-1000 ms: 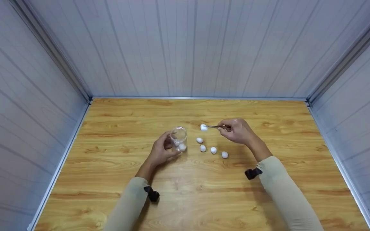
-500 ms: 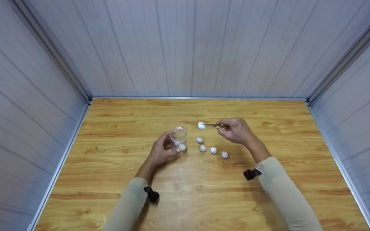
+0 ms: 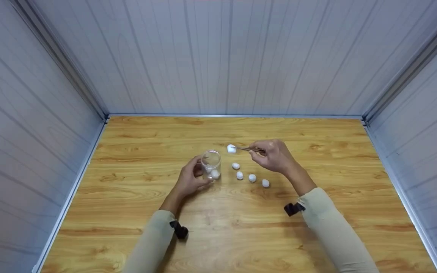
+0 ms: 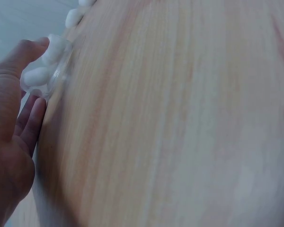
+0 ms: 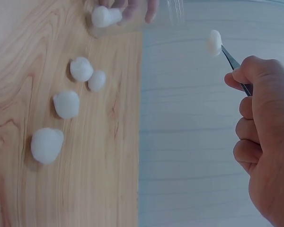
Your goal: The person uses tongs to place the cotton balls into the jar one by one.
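My left hand [image 3: 190, 180] holds a clear glass jar [image 3: 211, 161] upright on the table, thumb and fingers around its sides. White cotton balls [image 4: 37, 76] lie inside the jar. My right hand [image 3: 273, 154] pinches metal tweezers [image 3: 249, 148], seen closer in the right wrist view as dark slim tweezers [image 5: 231, 58]. Their tips grip one cotton ball [image 3: 231, 148], raised above the table, to the right of the jar's rim and a little beyond it. Several loose cotton balls [image 3: 252, 178] lie on the table between the jar and my right forearm.
The wood-grain table [image 3: 241, 235] is walled at the back and both sides by pale panels [image 3: 218, 57]. Black wrist cameras [image 3: 181, 230] are strapped over both sleeves.
My right hand has moved left, carrying the tweezers and the gripped cotton ball closer to the jar. The left hand, the jar and the loose cotton balls have stayed in place.
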The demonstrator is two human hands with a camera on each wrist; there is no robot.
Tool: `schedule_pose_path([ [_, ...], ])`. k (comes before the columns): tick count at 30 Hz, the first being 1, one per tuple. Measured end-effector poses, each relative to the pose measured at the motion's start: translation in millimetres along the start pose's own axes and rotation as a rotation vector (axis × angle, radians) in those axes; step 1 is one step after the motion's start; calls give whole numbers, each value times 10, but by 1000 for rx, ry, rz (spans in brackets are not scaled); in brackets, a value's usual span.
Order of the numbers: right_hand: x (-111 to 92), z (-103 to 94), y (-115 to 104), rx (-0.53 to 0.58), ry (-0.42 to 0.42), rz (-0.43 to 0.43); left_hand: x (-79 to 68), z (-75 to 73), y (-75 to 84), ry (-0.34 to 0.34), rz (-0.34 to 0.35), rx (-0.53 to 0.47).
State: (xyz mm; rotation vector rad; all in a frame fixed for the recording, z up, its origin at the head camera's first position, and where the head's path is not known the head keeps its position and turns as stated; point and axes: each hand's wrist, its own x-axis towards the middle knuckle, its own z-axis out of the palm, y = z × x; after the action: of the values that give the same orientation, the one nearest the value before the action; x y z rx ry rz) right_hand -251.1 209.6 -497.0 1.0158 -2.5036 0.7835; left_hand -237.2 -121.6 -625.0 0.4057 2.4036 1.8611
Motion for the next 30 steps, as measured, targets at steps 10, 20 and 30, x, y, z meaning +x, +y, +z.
schedule_pose_path([
  [10,59,112,-136,-5,-33,-26,-12,-11,-10,5,31,38],
  [20,163,209,-233,38,-33,-40,-3,-16,-10,3,3,25],
  [30,192,359,-278,62,-12,-61,-13,-2,34,-7,4,22],
])
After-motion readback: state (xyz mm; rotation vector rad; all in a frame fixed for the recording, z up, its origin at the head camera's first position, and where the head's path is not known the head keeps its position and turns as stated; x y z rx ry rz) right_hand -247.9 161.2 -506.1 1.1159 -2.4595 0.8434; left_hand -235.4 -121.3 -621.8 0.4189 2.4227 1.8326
